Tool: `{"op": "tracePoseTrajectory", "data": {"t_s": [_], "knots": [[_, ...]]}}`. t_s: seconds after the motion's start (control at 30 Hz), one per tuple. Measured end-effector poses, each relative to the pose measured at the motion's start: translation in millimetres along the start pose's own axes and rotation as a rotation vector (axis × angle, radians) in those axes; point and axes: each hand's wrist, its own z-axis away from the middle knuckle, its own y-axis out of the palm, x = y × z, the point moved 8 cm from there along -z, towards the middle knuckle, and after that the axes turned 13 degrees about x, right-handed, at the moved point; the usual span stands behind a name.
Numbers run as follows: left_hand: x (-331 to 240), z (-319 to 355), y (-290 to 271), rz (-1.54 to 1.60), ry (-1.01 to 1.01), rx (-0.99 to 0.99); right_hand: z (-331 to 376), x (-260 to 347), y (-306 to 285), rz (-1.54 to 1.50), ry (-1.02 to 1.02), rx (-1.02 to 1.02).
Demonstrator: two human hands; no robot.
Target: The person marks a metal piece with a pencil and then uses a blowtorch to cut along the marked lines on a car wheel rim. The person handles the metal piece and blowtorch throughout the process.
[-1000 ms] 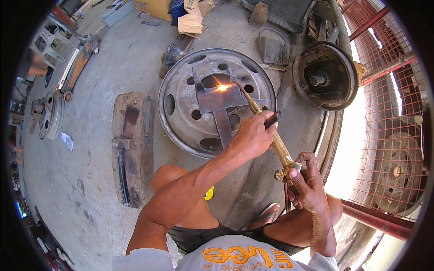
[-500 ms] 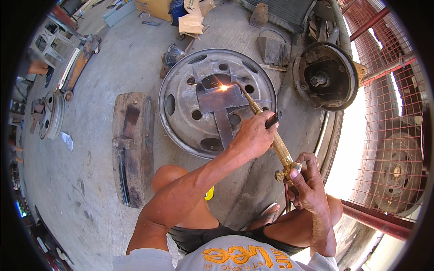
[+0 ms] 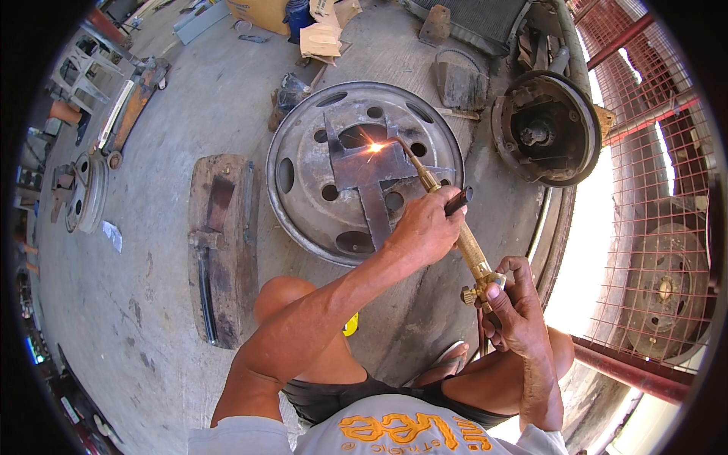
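A brass gas torch (image 3: pixel 473 250) slants up and left, its bent tip at a bright, sparking spot on a flat steel plate (image 3: pixel 356 168). That plate lies with other cut metal strips across a grey steel wheel rim (image 3: pixel 292 208) with round holes. My left hand (image 3: pixel 428 227) is closed round the torch's front part, and a short black cylinder (image 3: pixel 459 201) sticks out beside its fingers. Farther back, my right hand (image 3: pixel 516 307) grips the valve end, thumb up by the brass knob (image 3: pixel 469 294).
Left of the rim lies a worn brown metal block (image 3: pixel 224 258) with a black bar. A brake drum assembly (image 3: pixel 542 129) stands at the right, near a red mesh fence (image 3: pixel 644 167). Cardboard (image 3: pixel 322 38) and a radiator (image 3: pixel 478 23) are at the back; a yellow object (image 3: pixel 350 325) sits by my knee.
The sparks at the torch tip have changed shape and spread more downward. Both hands and the torch hold practically the same place. At the far left, a person's limb has shifted slightly.
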Motion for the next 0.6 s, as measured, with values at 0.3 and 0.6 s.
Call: {"op": "tracePoseTrajectory", "data": {"t_s": [0.3,0.6], "knots": [[1.1,0.0,0.7,0.025,-0.001,-0.003,0.8,1.0,-0.5,0.006,-0.003,0.008],[0.1,0.1,0.7,0.004,-0.004,-0.005,0.1,0.1,-0.8,0.004,-0.007,0.008]]}}
